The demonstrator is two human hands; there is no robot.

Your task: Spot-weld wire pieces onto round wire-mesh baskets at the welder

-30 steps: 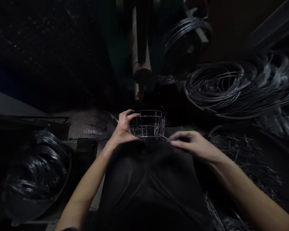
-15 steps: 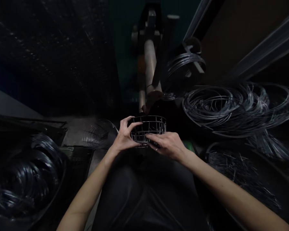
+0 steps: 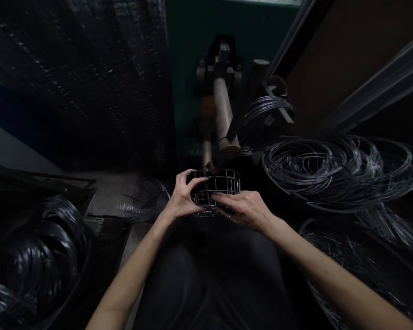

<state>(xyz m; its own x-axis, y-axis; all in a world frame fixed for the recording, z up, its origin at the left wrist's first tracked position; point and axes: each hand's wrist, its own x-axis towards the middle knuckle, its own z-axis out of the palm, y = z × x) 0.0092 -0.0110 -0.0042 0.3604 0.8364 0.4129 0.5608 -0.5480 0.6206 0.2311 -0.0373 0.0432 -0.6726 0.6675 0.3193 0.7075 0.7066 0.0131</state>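
A small round wire basket (image 3: 223,183) made of thin metal rings and uprights is held above my lap, in front of the machine. My left hand (image 3: 182,195) grips its left side, fingers on the upper ring and thumb low at the bottom edge. From the right, my right hand (image 3: 246,207) holds the front lower part, its fingertips on the wires. Some of those fingers are hidden behind the hand and the mesh. Just beyond the basket, the lower electrode arm (image 3: 207,153) of what looks like a spot welder ends close to its far rim.
The welder's thick upper arm (image 3: 223,103) juts toward me above. Wire coils (image 3: 306,165) fill a bin at right, with short cut wires (image 3: 351,256) nearer me. Wire rings (image 3: 37,256) are heaped at left; another wire bundle (image 3: 141,201) lies beside my left hand.
The view has tilted up slightly, so the machine and surroundings sit lower in the picture. Both hands keep their hold on the basket, which appears closer to the lower electrode arm.
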